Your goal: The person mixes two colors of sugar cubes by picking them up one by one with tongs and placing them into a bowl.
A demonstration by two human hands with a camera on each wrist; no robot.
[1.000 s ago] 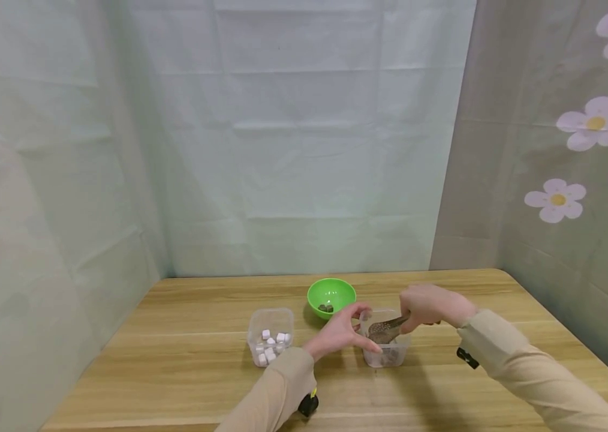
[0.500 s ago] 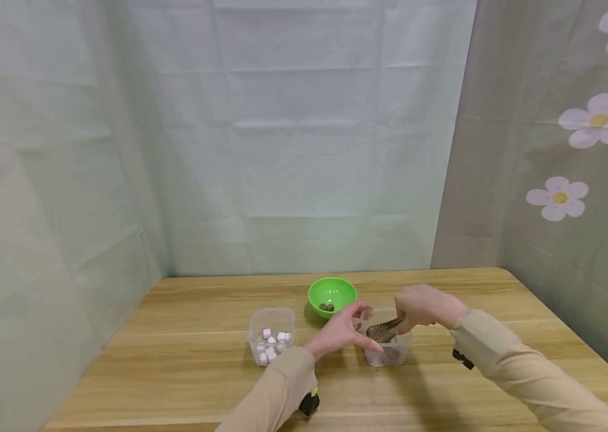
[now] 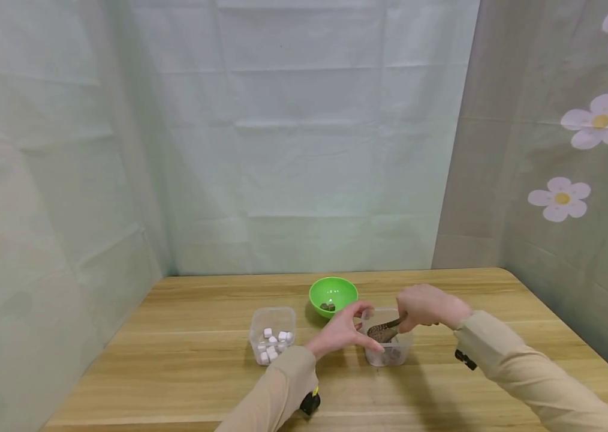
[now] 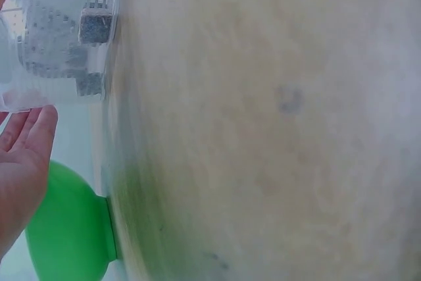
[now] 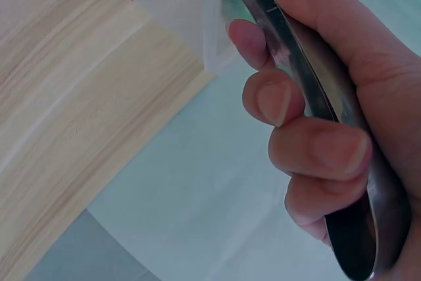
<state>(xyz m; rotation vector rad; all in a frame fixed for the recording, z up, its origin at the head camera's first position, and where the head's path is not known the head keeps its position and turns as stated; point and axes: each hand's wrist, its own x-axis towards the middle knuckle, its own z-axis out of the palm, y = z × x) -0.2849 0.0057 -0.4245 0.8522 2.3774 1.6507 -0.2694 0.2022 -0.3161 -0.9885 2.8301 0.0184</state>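
Note:
In the head view my right hand (image 3: 428,307) grips a pair of metal tongs (image 3: 382,333), their perforated heads lowered into a clear plastic container (image 3: 387,359). The right wrist view shows fingers and thumb wrapped round the tongs' (image 5: 335,90) two arms. My left hand (image 3: 339,333) spans the container's left side, thumb at the near side and fingers at the far side, holding it. Dark cubes (image 4: 95,26) lie in the container, seen through its wall in the left wrist view. What sits between the tong heads is hidden.
A green bowl (image 3: 333,290) with a few dark cubes in it stands behind my left hand. To the left is another clear container (image 3: 273,318) holding several white cubes. All stand on a wooden table (image 3: 185,348), with curtains (image 3: 304,150) behind and at the sides.
My right hand and the tongs have shifted slightly left within the container, and the tong heads are tilted a little differently. The left hand keeps its hold on the container.

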